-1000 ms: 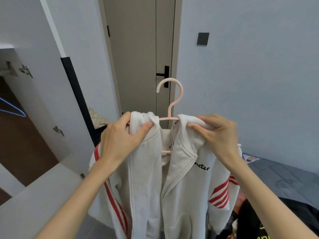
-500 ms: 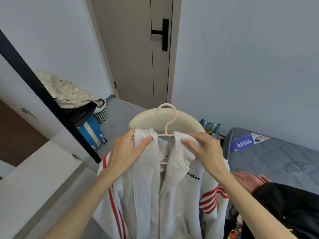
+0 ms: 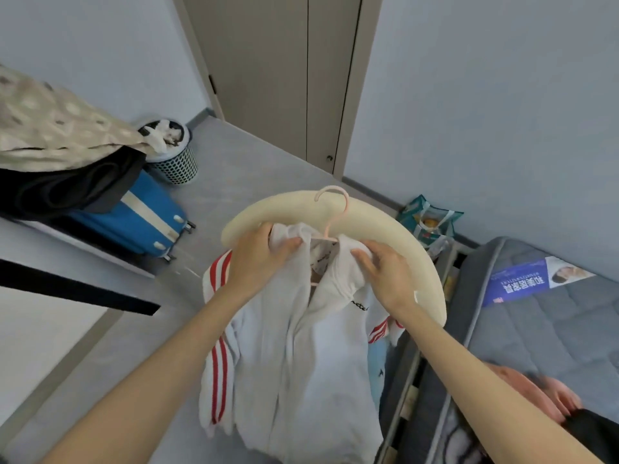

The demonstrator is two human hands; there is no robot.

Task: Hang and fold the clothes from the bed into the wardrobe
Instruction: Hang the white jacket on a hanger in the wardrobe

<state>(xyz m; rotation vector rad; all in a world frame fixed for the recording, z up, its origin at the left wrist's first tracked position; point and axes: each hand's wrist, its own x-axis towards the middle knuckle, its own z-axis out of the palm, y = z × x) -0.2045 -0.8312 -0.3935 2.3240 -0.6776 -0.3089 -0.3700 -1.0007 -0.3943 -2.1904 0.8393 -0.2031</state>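
A white zip jacket [image 3: 301, 356] with red sleeve stripes hangs on a pink hanger [image 3: 335, 209] in front of me, its front open at the collar. My left hand [image 3: 258, 256] grips the left shoulder of the jacket beside the hanger's neck. My right hand [image 3: 385, 272] pinches the right collar and shoulder. The hanger's hook sticks up free above my hands. At the lower right is the grey bed mattress [image 3: 536, 329], with a pink garment [image 3: 532, 393] and a black garment [image 3: 593, 433] lying on it.
A cream curved bed footboard [image 3: 395, 229] arcs behind the jacket. A blue suitcase [image 3: 140, 216] under draped cloth and a mesh laundry basket [image 3: 174, 155] stand at the left. A teal bag [image 3: 428, 222] sits by the wall. A closed door [image 3: 284, 78] is ahead. A white wardrobe door's black edge [image 3: 77, 293] crosses the left.
My view has tilted down toward the floor, and the jacket on its hanger has dropped lower in front of me. Both hands keep their hold on the jacket's shoulders.
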